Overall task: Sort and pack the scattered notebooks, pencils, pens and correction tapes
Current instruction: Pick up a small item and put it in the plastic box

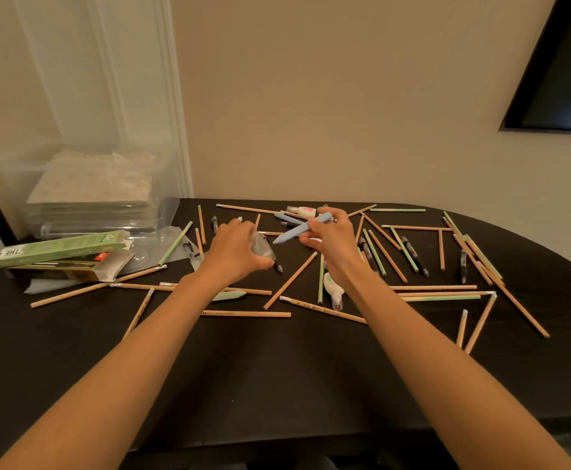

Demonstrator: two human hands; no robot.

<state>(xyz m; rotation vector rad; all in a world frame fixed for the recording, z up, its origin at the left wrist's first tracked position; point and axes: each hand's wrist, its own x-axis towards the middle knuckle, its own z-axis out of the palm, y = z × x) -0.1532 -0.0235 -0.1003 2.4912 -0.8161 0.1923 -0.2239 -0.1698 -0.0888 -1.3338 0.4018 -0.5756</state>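
Dark table (277, 385), scattered pencils (246, 314), black pens (413, 254), correction tape (332, 289) near centre, green boxes (60, 249) and clear bin (165, 212) far left

The left hand (240, 247) grips and covers most of a clear wrapper (265, 247); its contents cannot be told. The right hand (335, 242), pinching a blue pen (294, 234), hides the top of a correction tape (331, 289) behind its wrist. The dark panel (562, 72) runs off the right edge. Notebooks (90, 188) blur inside the clear bin (168, 212).

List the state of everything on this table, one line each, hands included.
Left hand: grips clear plastic piece.
Right hand: holds blue pen.
Pencils: scattered loose on table.
Brown carton: lying flat, end flap open.
Notebooks: stacked inside clear bin.
Correction tape: lying loose among pencils.
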